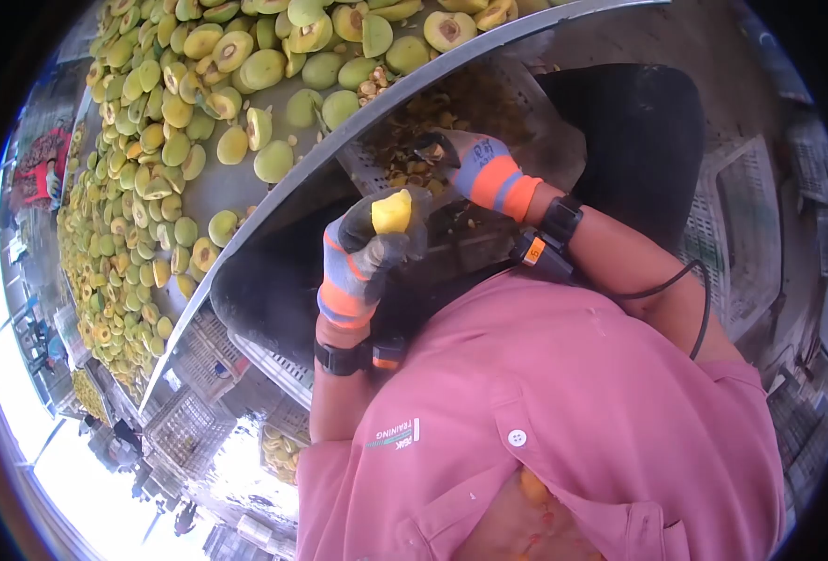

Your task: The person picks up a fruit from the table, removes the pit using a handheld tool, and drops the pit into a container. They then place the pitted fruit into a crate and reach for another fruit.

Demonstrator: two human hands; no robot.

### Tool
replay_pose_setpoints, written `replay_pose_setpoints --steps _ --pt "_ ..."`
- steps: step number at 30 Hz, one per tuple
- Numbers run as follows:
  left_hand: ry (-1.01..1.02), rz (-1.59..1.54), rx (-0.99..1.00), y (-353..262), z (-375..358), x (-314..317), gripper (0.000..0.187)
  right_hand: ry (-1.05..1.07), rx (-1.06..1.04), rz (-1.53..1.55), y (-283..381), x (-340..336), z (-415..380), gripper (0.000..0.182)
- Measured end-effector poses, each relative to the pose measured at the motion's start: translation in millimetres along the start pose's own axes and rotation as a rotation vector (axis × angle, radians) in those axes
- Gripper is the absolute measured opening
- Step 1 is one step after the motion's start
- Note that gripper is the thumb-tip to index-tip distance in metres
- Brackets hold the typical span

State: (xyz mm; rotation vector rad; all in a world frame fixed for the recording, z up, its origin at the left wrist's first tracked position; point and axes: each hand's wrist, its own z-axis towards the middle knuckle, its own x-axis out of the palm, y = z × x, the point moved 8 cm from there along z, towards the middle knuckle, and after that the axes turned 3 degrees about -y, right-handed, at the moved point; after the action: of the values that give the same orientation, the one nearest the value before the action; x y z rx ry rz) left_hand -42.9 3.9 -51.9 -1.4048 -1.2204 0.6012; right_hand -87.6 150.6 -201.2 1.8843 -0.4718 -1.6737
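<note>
My left hand (pixel 362 257), in a grey, orange and blue work glove, is closed around a bright yellow fruit piece (pixel 392 213) and holds it up near the table edge. To the right of it, my right hand (pixel 484 173) wears a matching glove. Its dark-coated fingers are curled together over a crate (pixel 367 173) of brownish-yellow scraps (pixel 414 131); whatever they grip is too dark to make out. The two hands are apart. Beyond the rim, halved green-yellow fruits (pixel 262 68), some showing brown pits or hollows, cover much of the metal table (pixel 210 150).
The table's raised metal rim (pixel 339 136) curves close in front of my hands. Plastic crates stand at the right (pixel 736 234) and lower left (pixel 185 430). A black cable (pixel 704 299) loops by my right arm. At far left, a person in red (pixel 44 168) is by the table.
</note>
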Motion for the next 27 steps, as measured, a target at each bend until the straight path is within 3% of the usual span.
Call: replay_pose_setpoints --steps 3,4,8,10,14,17,27 --pt "-0.010 0.026 0.020 -44 -9 24 0.062 0.199 0.203 -0.031 5 -2 -8 0.038" --pt "0.004 0.174 0.074 -64 -15 37 0.059 0.161 0.205 0.043 11 -7 -10 0.035" --pt "0.246 0.196 0.192 -114 -38 80 0.050 0.163 0.210 0.134 20 -16 -10 0.036" --pt "0.323 0.143 0.202 -122 -49 88 0.050 0.034 0.116 0.229 13 -8 -6 0.040" --pt "0.364 0.101 0.204 -131 -62 93 0.049 -0.018 0.104 0.241 18 -14 -8 0.040" --pt "0.363 0.078 0.204 -133 -67 92 0.048 0.080 0.122 0.289 21 -12 -7 0.040" --pt "0.392 0.023 0.201 -130 -80 98 0.047 0.090 0.183 0.289 20 -10 -7 0.032"
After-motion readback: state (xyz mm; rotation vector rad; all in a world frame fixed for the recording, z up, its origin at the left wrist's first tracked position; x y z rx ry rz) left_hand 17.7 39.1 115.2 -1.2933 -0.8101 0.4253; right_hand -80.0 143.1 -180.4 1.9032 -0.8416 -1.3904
